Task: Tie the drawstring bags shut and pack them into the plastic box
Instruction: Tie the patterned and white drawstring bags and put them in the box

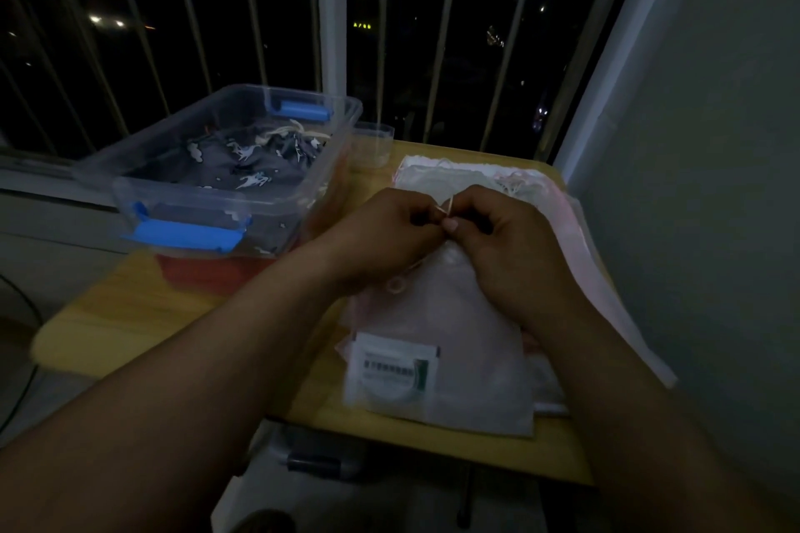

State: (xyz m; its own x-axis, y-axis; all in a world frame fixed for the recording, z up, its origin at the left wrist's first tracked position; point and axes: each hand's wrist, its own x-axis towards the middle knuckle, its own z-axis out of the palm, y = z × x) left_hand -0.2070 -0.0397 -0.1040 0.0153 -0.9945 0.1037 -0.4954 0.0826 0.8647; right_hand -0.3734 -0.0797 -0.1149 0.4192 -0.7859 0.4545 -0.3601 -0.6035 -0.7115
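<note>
A pale pink drawstring bag (450, 342) lies on the yellow table (143, 316) in front of me. My left hand (381, 229) and my right hand (506, 242) meet above its mouth, and both pinch its light drawstring (446, 206), whose ends stick up between the fingertips. A clear plastic box (320, 177) with blue latches stands at the left. Inside it lies a dark grey drawstring bag (246, 164) with white animal prints and a cream cord.
More pale bags (511, 182) are stacked at the back right, by the wall. A white labelled packet (391, 368) lies on the near part of the pink bag. A small clear container (374, 143) stands behind the box. Window bars rise beyond the table.
</note>
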